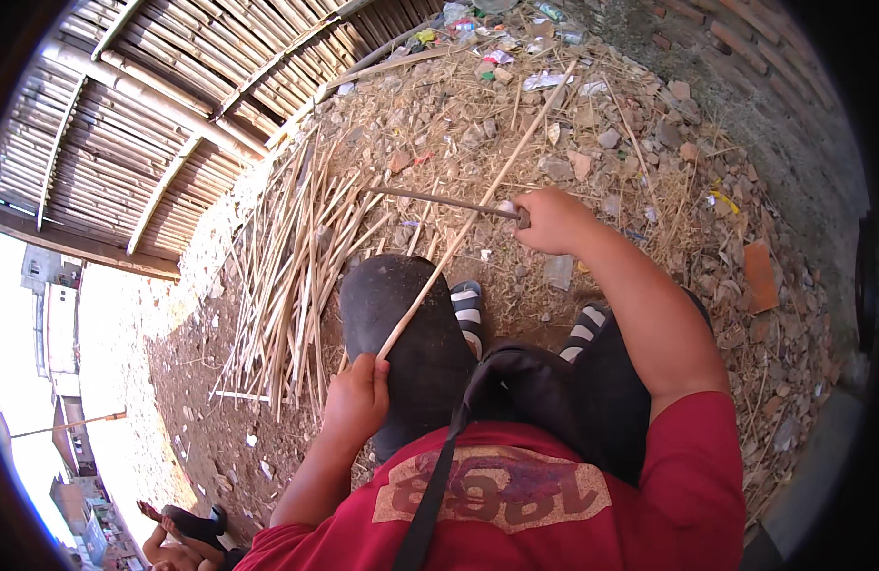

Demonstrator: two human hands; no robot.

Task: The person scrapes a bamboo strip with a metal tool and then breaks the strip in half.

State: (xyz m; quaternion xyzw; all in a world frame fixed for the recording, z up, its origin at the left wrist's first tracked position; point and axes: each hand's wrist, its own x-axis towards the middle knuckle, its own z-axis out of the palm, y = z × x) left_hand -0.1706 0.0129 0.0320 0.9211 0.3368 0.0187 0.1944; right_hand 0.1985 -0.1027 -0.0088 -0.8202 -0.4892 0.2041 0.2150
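Note:
A long, pale bamboo stick (504,169) runs slantwise across my black-clad left knee. My left hand (355,398) is closed around its lower end, thumb along the stick. From there it stretches up and to the right, out over the littered ground. My right hand (553,219) grips the handle of a long knife (430,197), its narrow dark blade pointing left. The blade crosses the stick a little above its middle; whether the edge bites into it I cannot tell. A loose pile of similar split sticks (292,276) lies on the ground left of my knee.
Stones, straw and litter cover the ground around my striped sandals (468,312). A bamboo-slat structure (163,114) stands at the upper left, a brick wall (763,48) at the upper right. An orange brick piece (760,276) lies to the right. Another person (187,542) is at the lower left.

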